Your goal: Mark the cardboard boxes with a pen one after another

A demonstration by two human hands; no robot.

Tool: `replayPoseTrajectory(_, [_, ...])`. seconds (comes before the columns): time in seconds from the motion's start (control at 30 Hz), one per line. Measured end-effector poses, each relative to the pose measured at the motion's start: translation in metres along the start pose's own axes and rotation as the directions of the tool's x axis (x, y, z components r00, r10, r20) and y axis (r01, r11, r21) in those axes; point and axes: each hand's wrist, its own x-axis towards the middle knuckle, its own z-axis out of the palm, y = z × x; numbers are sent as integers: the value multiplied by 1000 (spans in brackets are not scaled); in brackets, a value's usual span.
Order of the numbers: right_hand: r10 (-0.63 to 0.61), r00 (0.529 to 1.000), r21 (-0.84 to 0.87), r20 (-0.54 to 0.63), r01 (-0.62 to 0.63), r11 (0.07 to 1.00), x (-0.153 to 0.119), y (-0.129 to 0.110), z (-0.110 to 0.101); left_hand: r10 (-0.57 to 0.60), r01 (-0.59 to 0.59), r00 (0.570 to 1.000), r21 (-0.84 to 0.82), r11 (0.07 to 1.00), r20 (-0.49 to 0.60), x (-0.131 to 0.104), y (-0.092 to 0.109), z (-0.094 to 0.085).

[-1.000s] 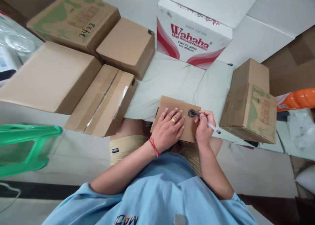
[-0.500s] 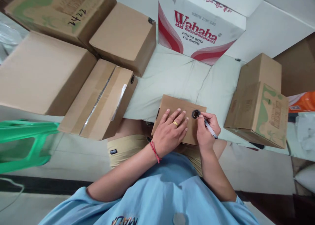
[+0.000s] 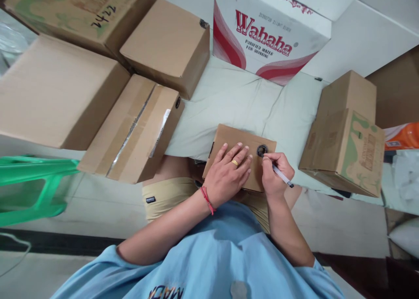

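A small brown cardboard box [image 3: 237,135] lies over my lap, against the edge of the pale cloth surface. My left hand [image 3: 229,170] rests flat on top of it with the fingers stretched out. Between the fingers of my right hand [image 3: 276,173] is a pen [image 3: 280,174] with a white barrel and a dark end. Its tip meets a thick black ring [image 3: 262,150] drawn near the box's right corner. The right fingers partly hide the tip.
Several brown cartons stand at the left, among them a taped box [image 3: 131,128]. A white Wahaha carton [image 3: 265,37] stands at the back, and a carton with green print [image 3: 342,146] at the right. A green plastic stool [image 3: 42,190] is at far left.
The pen tip has shifted slightly along the black ring. My left hand stays flat on the box. The whole view has moved a little.
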Motion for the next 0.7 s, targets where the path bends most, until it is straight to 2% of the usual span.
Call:
replayPoseTrajectory(0.17, [39, 993, 9, -115, -38, 999, -2, -1, 2, 3, -3, 1000, 7, 1000, -1, 0, 0, 0])
replayPoseTrajectory(0.37, [54, 995, -4, -83, -55, 998, 3, 1, 6, 37, -35, 999, 68, 997, -31, 2, 1, -1])
replayPoseTrajectory(0.53, [74, 985, -28, -155, -80, 996, 3, 0, 6, 34, -30, 999, 106, 994, -37, 2, 2, -2])
replayPoseTrajectory(0.7, [84, 981, -20, -177, -89, 996, 0, -1, 5, 36, -33, 999, 112, 993, -32, 2, 2, -2])
